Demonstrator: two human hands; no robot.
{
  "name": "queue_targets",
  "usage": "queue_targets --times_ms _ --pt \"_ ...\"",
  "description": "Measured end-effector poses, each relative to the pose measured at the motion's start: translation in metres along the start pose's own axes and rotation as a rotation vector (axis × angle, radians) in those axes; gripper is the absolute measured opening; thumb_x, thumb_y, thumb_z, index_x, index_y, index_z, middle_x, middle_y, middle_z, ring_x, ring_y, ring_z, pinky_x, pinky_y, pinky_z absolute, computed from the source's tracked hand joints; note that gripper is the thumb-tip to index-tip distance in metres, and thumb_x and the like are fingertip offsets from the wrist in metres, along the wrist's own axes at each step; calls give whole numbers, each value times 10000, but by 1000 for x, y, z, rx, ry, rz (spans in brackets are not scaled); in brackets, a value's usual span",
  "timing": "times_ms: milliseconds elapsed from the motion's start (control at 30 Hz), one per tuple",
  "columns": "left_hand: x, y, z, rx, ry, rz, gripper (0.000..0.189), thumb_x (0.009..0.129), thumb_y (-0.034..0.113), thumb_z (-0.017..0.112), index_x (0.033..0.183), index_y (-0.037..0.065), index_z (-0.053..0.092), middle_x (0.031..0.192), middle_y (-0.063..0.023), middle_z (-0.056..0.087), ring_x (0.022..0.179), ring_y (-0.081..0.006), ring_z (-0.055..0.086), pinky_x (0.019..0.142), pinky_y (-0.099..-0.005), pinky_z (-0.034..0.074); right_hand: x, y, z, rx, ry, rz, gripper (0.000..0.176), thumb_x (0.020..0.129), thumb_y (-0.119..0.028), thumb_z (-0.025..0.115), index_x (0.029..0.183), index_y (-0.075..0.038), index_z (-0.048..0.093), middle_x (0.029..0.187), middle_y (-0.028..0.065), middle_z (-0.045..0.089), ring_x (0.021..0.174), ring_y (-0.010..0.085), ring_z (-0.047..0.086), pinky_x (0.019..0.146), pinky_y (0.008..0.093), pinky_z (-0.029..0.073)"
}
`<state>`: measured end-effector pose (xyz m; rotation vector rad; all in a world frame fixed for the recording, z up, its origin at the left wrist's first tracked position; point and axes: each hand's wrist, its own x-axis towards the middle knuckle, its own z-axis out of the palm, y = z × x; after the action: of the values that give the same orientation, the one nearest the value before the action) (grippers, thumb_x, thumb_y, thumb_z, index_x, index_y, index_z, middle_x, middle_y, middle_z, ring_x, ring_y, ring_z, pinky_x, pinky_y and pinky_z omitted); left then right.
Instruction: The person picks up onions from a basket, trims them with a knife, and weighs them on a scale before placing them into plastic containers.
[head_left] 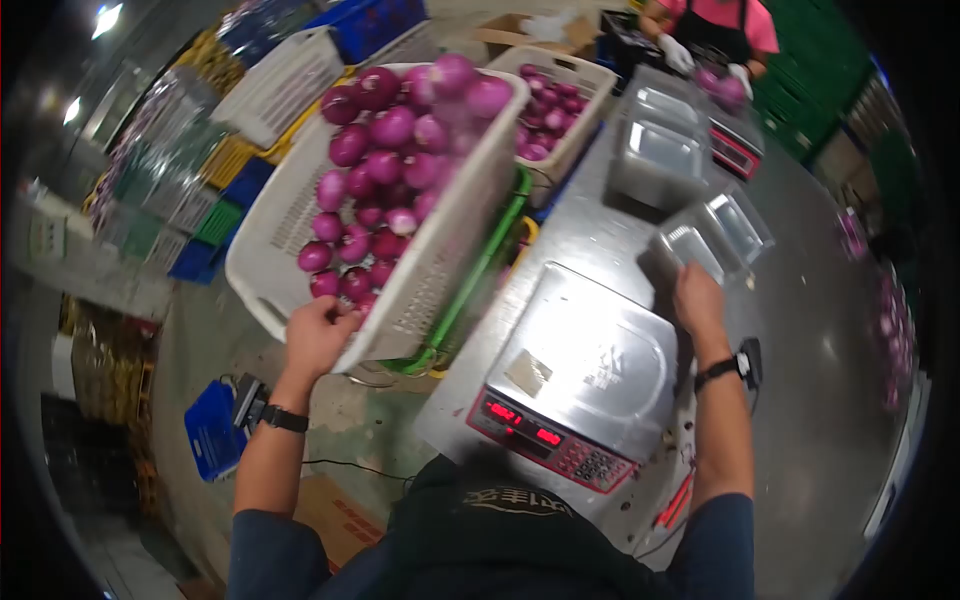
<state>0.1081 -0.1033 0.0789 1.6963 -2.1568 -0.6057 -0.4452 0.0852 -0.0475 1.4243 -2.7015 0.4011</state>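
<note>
My left hand (pixel 320 335) is at the near rim of a large white basket (pixel 450 260) of red onions (pixel 385 165), its fingers curled at the lowest onions; what they hold, if anything, is hidden. My right hand (pixel 697 297) pinches the near edge of a clear plastic tray (pixel 690 245) over the metal table. Between my hands lies a scale (pixel 600 355) with a bare metal plate, a small tan label on it and a lit red display.
Stacked clear trays (pixel 660 150) stand beyond the scale. A second onion basket (pixel 565 110) is behind the first. Across the metal table (pixel 800 350), a person with white gloves (pixel 675 55) handles onions at another scale (pixel 735 145). A blue crate (pixel 213 430) sits on the floor.
</note>
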Motion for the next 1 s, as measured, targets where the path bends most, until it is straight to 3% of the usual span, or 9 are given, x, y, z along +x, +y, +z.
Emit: queue_targets --times_ms 133,200,300,367,633,700,833,900,1000 --pt "-4 19 -10 52 -35 -45 278 823 314 777 899 49 750 772 -130 724 726 -279 707 699 -372 541 6 8 7 54 51 -2 247 991 -256 609 955 -13 625 881 242 690 877 468 669 774 556 522" --pt "-1 21 -15 103 -163 -29 192 841 183 792 894 7 739 758 -51 709 722 -106 651 701 -304 528 8 11 5 106 35 80 253 943 -255 693 926 -13 621 853 240 676 835 455 664 736 533 511" --pt "33 -7 -28 -330 -410 -43 200 854 164 794 963 9 733 838 -28 720 772 -88 651 734 -293 535 12 14 1 228 12 128 282 891 -248 760 876 -8 613 806 230 664 775 442 644 698 502 498" --pt "78 -11 -53 -243 -448 -38 214 871 136 784 1028 7 719 906 -4 713 829 -70 640 756 -280 533 16 11 -2 205 18 151 299 847 -218 798 826 2 596 758 218 648 723 417 628 674 476 491" --pt "252 -70 -40 248 126 252 580 765 305 819 1237 14 648 1100 -218 688 1091 -402 661 938 -488 532 14 14 11 372 -3 259 284 898 -169 749 788 22 569 699 124 620 625 220 583 610 407 479" --pt "271 -70 -18 319 77 200 701 751 293 837 1357 59 572 1200 -208 638 1165 -403 620 984 -492 520 14 15 12 39 -15 109 291 930 -179 725 799 30 570 686 72 596 617 166 573 581 380 465" --pt "297 -88 32 346 116 127 880 717 239 874 1493 167 464 1359 -183 556 1180 -414 611 974 -501 539 19 15 7 98 29 142 253 918 -115 735 790 7 554 677 30 570 638 114 567 570 332 453" --pt "307 -100 49 325 226 101 904 711 215 873 1510 180 452 1368 -186 542 1182 -417 611 973 -506 541 23 20 12 393 -69 422 259 878 -38 754 762 -46 522 678 10 564 633 95 553 565 300 440" --pt "317 -115 55 249 276 156 901 691 153 867 1496 178 463 1357 -199 556 1153 -439 621 972 -511 543 26 23 14 678 -18 467 321 843 8 775 749 -102 489 681 -30 533 604 72 495 549 267 413"
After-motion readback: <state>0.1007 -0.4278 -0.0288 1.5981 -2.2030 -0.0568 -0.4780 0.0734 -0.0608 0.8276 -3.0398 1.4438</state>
